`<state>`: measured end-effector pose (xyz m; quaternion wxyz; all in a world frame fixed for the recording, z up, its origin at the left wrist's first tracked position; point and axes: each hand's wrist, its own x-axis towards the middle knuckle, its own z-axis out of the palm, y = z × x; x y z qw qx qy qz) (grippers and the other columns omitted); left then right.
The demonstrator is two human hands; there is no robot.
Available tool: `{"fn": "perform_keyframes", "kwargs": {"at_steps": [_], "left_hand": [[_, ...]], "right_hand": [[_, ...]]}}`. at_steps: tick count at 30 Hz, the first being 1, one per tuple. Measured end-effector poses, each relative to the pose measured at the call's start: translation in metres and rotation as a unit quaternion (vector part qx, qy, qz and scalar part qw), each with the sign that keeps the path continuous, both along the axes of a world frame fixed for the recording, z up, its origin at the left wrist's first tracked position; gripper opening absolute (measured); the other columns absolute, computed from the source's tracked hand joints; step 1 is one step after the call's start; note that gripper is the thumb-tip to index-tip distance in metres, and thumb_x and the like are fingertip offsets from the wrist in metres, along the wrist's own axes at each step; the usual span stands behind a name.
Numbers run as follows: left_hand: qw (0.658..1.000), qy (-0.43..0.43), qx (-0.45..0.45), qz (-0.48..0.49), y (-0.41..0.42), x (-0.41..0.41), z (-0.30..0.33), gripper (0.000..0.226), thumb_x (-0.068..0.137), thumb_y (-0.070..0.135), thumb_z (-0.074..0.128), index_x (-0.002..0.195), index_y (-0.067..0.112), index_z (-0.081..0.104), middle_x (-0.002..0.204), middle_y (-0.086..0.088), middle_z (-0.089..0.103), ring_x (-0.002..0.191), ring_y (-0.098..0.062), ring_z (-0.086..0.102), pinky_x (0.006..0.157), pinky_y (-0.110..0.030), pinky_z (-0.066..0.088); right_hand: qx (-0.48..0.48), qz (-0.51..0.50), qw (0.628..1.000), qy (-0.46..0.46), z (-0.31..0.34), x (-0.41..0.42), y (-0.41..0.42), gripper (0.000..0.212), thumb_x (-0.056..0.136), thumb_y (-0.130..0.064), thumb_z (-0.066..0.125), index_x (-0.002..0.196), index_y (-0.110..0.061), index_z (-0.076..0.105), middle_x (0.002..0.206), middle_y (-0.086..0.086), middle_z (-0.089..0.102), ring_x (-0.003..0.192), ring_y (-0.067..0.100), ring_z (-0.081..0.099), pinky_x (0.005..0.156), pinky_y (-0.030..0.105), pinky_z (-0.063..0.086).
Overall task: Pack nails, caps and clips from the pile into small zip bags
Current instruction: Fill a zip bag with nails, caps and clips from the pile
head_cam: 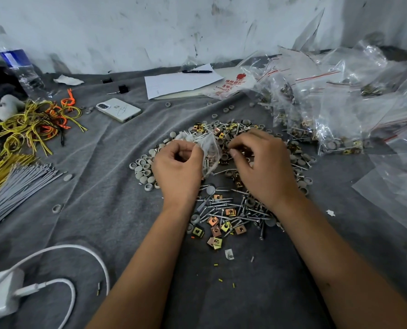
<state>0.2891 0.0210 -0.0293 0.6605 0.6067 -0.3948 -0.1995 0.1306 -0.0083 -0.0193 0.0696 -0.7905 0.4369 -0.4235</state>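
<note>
Left hand (177, 172) has its fingers curled round a small clear zip bag (209, 153), and our right hand (263, 167) pinches into the pile (231, 205) of nails, caps and clips mid-blanket (98, 186); we can't tell what it's got. Filled bags (328, 115) sit far right, phone (118, 109) far left.

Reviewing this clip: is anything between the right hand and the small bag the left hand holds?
Nothing visible. The right hand hovers over the pile, fingers curled, right beside the small zip bag that the left hand pinches. Only a short open gap separates them; what the right fingers hold is unclear.
</note>
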Motion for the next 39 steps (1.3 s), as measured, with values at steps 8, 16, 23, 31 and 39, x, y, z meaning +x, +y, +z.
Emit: {"fn": "perform_keyframes", "kwargs": {"at_steps": [8,16,23,31,39], "left_hand": [[0.999,-0.037,0.025,-0.014,0.001,-0.002,0.001,0.016,0.088,0.008,0.073,0.076,0.019,0.074,0.063,0.007,0.066,0.055,-0.002,0.056,0.056,-0.022,0.049],[0.998,-0.032,0.035,-0.030,-0.001,-0.001,-0.001,0.015,0.086,0.007,0.072,0.078,0.019,0.074,0.062,0.009,0.064,0.057,-0.007,0.058,0.058,-0.029,0.050],[0.998,-0.040,0.037,-0.035,-0.002,-0.001,-0.003,0.014,0.088,0.006,0.072,0.080,0.017,0.074,0.064,0.007,0.064,0.057,-0.006,0.056,0.058,-0.027,0.049],[0.997,-0.055,0.046,-0.042,-0.001,-0.003,-0.002,0.012,0.088,0.006,0.073,0.080,0.015,0.074,0.064,0.002,0.065,0.057,-0.009,0.058,0.059,-0.030,0.052],[0.995,-0.067,0.035,-0.061,0.001,-0.007,0.000,0.009,0.088,0.003,0.074,0.082,0.010,0.076,0.060,0.004,0.063,0.050,-0.001,0.053,0.051,-0.017,0.045]], "right_hand": [[0.090,0.004,0.976,0.199,-0.010,0.001,-0.001,0.033,0.090,-0.039,0.074,0.120,-0.025,0.071,0.111,0.001,0.061,0.114,0.025,0.049,0.095,0.043,0.049],[0.099,-0.015,0.970,0.223,-0.006,0.003,0.002,0.022,0.094,-0.031,0.068,0.111,-0.018,0.067,0.110,0.002,0.066,0.110,0.025,0.051,0.094,0.045,0.048],[0.084,-0.038,0.976,0.199,-0.006,0.002,0.001,0.021,0.099,-0.025,0.059,0.119,-0.019,0.065,0.113,0.001,0.070,0.111,0.027,0.054,0.094,0.049,0.048],[0.018,-0.010,1.000,-0.005,-0.001,0.001,0.002,0.013,0.093,-0.009,0.071,0.105,-0.013,0.075,0.100,-0.001,0.073,0.099,0.018,0.059,0.089,0.039,0.051],[-0.033,0.052,0.998,0.007,-0.002,0.010,0.009,0.013,0.085,-0.008,0.079,0.097,-0.011,0.076,0.095,-0.002,0.075,0.093,0.017,0.062,0.081,0.037,0.051]]}}
